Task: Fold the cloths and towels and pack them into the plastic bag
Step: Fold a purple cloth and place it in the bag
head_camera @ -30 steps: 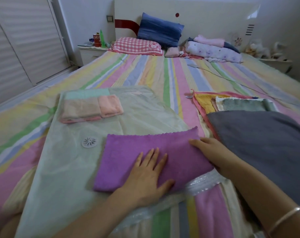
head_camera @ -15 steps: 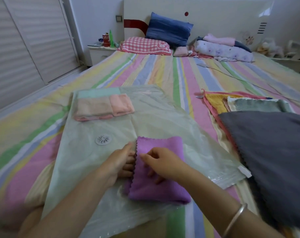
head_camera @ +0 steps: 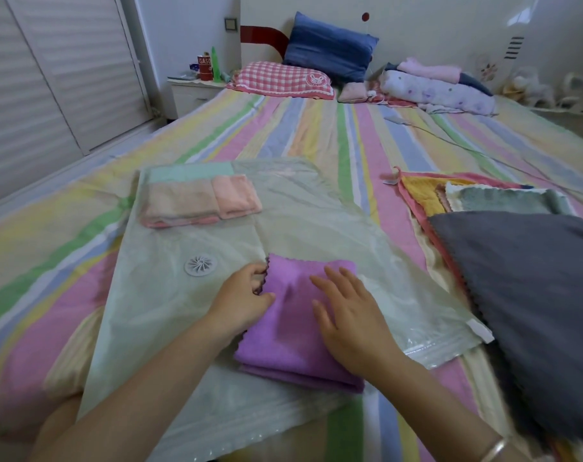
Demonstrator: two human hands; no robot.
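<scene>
Purple cloth point(head_camera: 285, 328): folded, lying on top of plastic bag point(head_camera: 303, 225), near centre of striped bed point(head_camera: 317, 135). Left hand point(head_camera: 246, 295): fingers curled, pinching cloth's left scalloped edge. Right hand point(head_camera: 347, 311): flat on cloth, fingers straight, spread. Pink folded cloths point(head_camera: 200, 205) inside bag, far left. Grey towel point(head_camera: 523, 295) at right

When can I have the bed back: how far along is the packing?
Done: folded pink cloths sit inside the plastic bag. In hand: the purple cloth lies atop the bag, left hand gripping its edge, right hand open over it. Remaining: the grey towel and spread cloths beside it.
</scene>
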